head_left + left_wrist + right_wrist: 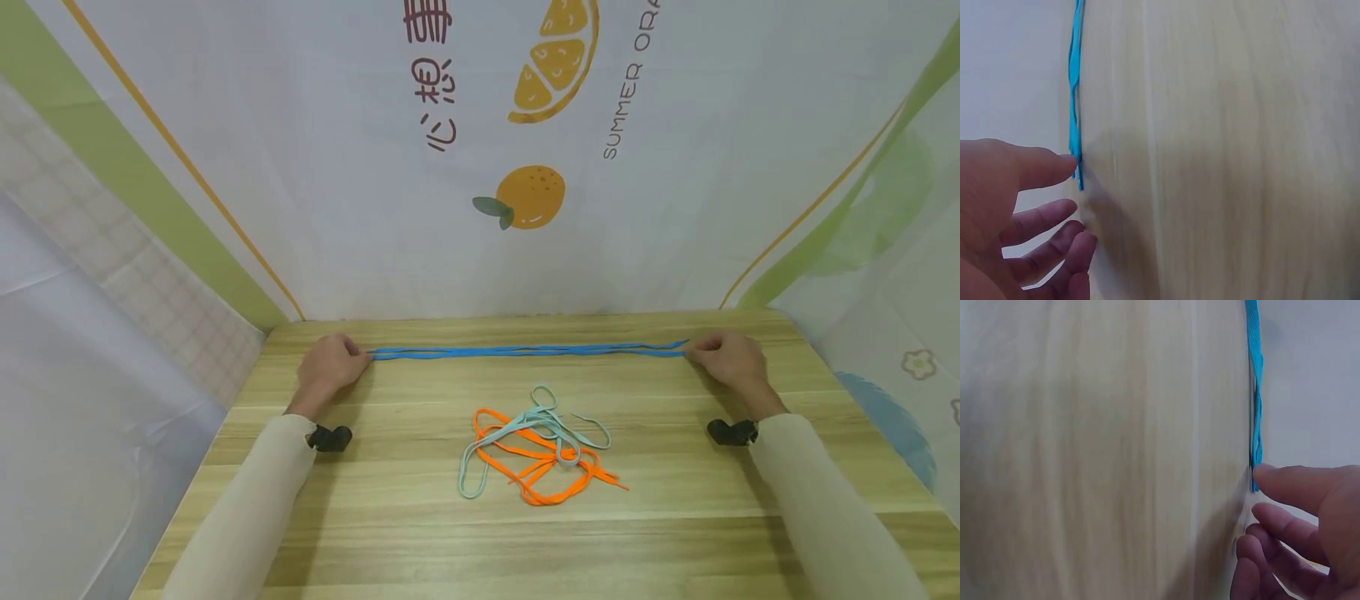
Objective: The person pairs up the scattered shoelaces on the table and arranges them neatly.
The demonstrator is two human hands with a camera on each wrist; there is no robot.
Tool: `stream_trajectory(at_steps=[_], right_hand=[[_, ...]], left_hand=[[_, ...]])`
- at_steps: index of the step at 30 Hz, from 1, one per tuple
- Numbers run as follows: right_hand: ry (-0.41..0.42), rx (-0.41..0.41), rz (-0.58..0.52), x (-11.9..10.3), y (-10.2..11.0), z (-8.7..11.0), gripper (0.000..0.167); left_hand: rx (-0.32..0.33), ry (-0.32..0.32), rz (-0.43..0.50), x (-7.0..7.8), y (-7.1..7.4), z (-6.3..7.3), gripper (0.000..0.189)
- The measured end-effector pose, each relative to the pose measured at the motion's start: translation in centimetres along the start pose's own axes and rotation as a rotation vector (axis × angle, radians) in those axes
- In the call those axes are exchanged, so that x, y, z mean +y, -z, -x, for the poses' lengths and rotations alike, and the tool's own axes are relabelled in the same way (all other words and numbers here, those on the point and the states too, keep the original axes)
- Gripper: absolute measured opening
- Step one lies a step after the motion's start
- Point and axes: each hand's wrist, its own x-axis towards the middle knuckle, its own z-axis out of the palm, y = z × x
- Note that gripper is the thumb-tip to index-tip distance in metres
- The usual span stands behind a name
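Note:
A blue shoelace point(480, 352) lies stretched in near-parallel strands along the far side of the wooden table. At its left end is my left hand point(332, 363); the left wrist view shows the thumb point(1063, 166) at the blue strands point(1074, 69), its other fingers apart and loosely bent below the tips. My right hand point(729, 360) is at the opposite end, thumb point(1272, 478) touching the lace point(1257, 375), fingers relaxed and separate from it. Nearer the middle, an orange shoelace point(546, 501) and a pale mint shoelace point(536, 412) lie tangled together.
The wood-grain table point(420, 550) meets a white printed cloth point(360, 208) just behind the blue lace. More cloth hangs at both sides. A black wrist mount point(330, 437) sits at the left cuff, another mount point(731, 432) at the right.

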Motion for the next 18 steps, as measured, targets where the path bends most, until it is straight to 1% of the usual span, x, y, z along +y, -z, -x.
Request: stream_trajectory(at_steps=[2,3,4,8,13,18], right_hand=[[-0.001,0.014,-0.006,0.1,0.3,0.3,0.043],[0.001,0.023,-0.007,0.1,0.4,0.5,0.043],[0.003,0.035,-0.008,0.1,0.5,0.7,0.042],[0.042,0.073,-0.026,-0.3,0.8,1.5,0.04],[0.122,0.104,-0.052,-1.7,1.1,2.7,0.033],[0.177,0.104,-0.091,-4.0,1.3,4.2,0.029]], left_hand=[[-0.014,0.002,0.008,1.0,1.2,1.6,0.045],[-0.008,-0.002,0.007,1.1,1.5,2.0,0.046],[-0.015,-0.005,0.009,1.5,2.0,2.7,0.047],[-0.001,-0.031,0.04,2.3,2.6,4.1,0.048],[0.026,-0.113,0.094,3.6,3.0,6.0,0.046],[0.078,-0.211,0.125,5.8,3.2,7.8,0.039]])
